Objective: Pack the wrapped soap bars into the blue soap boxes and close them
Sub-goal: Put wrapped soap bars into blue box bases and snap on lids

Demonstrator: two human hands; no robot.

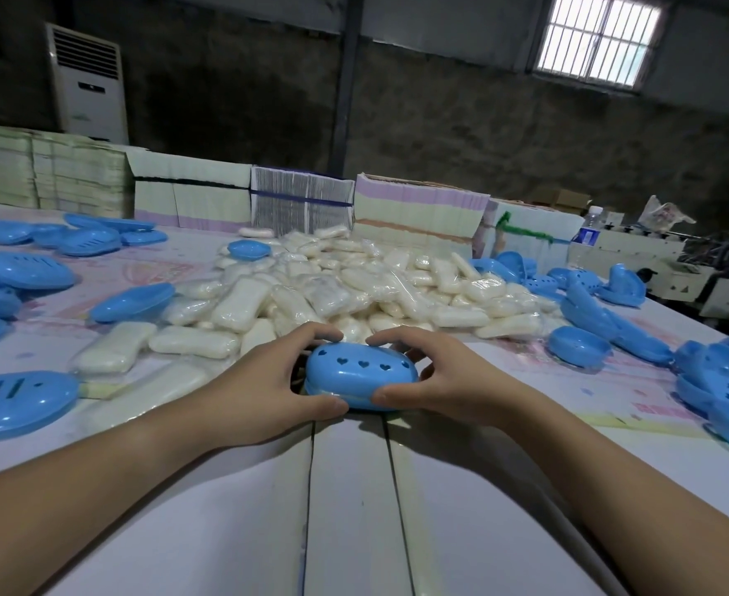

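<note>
A blue soap box (360, 374) with three heart-shaped holes in its lid lies on the table in front of me, lid down on its base. My left hand (268, 380) grips its left end, fingers over the top and thumb at the front edge. My right hand (440, 380) grips the right end the same way. Just behind the box spreads a big pile of wrapped white soap bars (345, 286). Whether a bar is inside the box is hidden.
Loose blue box halves lie to the left (14, 397) and right (724, 380) of the table (354, 488). One blue half (133, 301) sits by the pile's left edge. Stacks of flat cartons (418, 212) line the back. A water bottle (588, 232) stands far right.
</note>
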